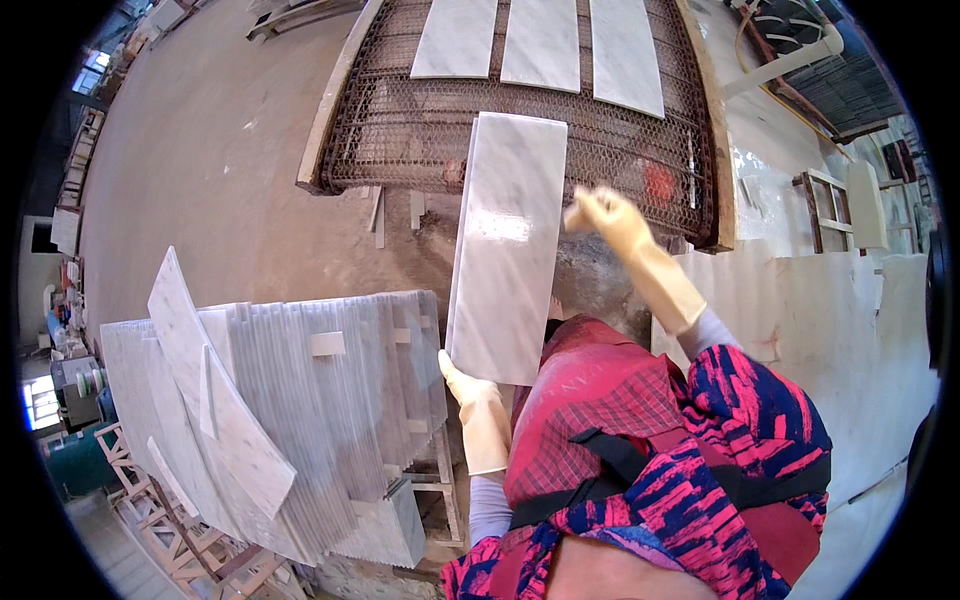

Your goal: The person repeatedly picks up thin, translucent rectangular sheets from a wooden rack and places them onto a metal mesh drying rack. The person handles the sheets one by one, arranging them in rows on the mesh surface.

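My left hand [476, 415], in a cream rubber glove, grips the near end of a long white-grey marble slab [510, 240]. A second slab edge shows along its left side, so at least two lie together. Their far end overlaps the front of a wire-mesh conveyor [400, 140]. To the right of the slab, my right hand [608, 212], gloved the same way, is raised with its fingers curled together. A small tan bit shows at its fingertips; what it is I cannot make out. The hand is slightly blurred.
Three marble slabs [541, 45] lie side by side farther up the mesh. At left, many thin slabs [310, 400] stand packed on edge on a wooden rack, with a loose slab [225, 385] leaning across them. A pale sheet-like surface [830, 340] spreads at right.
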The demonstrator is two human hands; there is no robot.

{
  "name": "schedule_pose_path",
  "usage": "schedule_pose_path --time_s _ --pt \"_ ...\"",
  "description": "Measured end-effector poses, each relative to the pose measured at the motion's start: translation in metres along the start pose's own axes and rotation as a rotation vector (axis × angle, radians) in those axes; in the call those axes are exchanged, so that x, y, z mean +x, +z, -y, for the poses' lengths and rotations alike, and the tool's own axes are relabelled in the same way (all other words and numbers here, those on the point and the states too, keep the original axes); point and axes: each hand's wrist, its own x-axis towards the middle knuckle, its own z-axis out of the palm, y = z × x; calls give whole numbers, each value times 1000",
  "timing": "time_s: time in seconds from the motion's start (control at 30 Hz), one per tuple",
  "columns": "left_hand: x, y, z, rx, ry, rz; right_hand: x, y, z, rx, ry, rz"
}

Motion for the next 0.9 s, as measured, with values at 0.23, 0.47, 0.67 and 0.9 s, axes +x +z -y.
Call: schedule_pose_path --time_s 0.23,0.47,0.67,0.9 --pt "-39 14 -10 424 150 126 -106 56 -80 -70 442 740" --pt "-32 20 -10 -28 -49 291 -136 105 -34 336 713 433" --pt "4 4 -3 16 -81 257 -140 122 -49 485 755 334" --pt "-24 5 -14 65 -157 381 -139 123 -41 461 761 334"
